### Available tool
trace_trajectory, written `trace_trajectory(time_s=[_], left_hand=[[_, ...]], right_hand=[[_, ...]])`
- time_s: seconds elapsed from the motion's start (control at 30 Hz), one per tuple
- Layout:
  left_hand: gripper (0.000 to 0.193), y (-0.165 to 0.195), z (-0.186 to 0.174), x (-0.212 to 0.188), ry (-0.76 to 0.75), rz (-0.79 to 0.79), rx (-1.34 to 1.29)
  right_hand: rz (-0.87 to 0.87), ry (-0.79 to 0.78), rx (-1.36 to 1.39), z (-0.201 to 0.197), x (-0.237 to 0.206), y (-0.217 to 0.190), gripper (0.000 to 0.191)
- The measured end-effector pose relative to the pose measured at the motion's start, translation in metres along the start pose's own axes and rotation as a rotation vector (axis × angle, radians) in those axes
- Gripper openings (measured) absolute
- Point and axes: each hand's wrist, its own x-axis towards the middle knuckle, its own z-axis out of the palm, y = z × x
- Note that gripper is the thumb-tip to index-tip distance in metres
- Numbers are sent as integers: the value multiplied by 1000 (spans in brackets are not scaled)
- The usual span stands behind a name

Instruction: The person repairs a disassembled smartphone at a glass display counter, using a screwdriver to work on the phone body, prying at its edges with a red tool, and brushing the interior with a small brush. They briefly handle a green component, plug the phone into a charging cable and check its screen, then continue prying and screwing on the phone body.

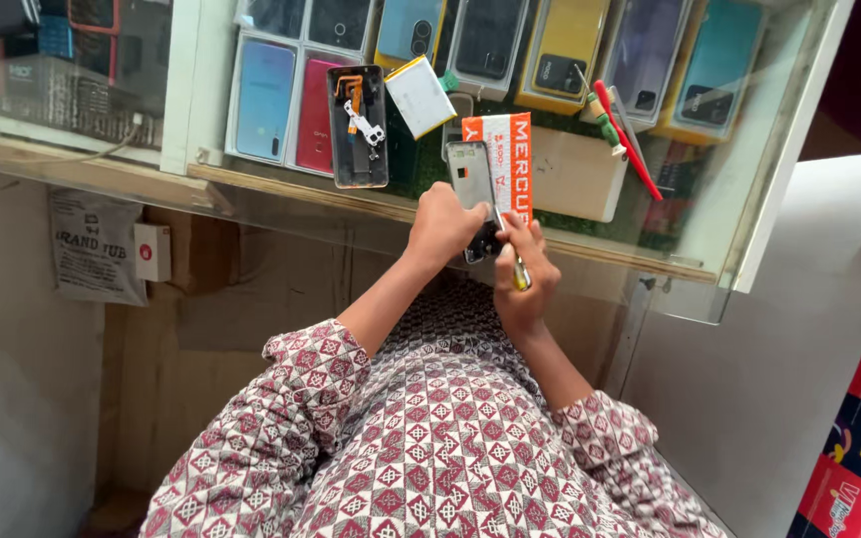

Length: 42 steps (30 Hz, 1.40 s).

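While the phone frame (471,179) stands opened at the near edge of the glass table (650,249), its battery (419,96) and back shell (358,127) already lie apart.
Left hand (442,225) clamps the frame's lower end; right hand (524,273) grips what seems a screwdriver (517,267), tip at the frame, wrists bent inward.

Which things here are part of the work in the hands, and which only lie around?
In use:
left hand
right hand
opened phone
small tool

Lying about:
black phone back
flat battery
orange box
red tool
phone boxes
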Motion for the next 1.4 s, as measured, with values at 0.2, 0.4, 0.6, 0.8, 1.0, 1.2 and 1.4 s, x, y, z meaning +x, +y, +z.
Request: trace_trajectory(time_s=[0.2,0.4,0.6,0.8,1.0,1.2,1.4], left_hand=[[48,2,-1,-1,-29,9,-64],[46,-2,1,1,6,33,-56],[45,2,-1,1,15,108,-61],[51,6,-3,-3,-43,16,-80],[45,8,-4,-2,36,124,-18],[54,11,-6,-4,-10,116,-123],[58,11,-6,-3,-16,44,-112]], right_hand=[[-92,13,-13,8,10,11,32],[-38,-4,23,10,16,5,31],[-85,19,-31,13,25,-1,32],[-99,40,-97,20,31,3,28],[-75,25,9,20,34,6,32],[-27,18,13,21,39,5,32],[-28,17,-22,23,39,7,24]])
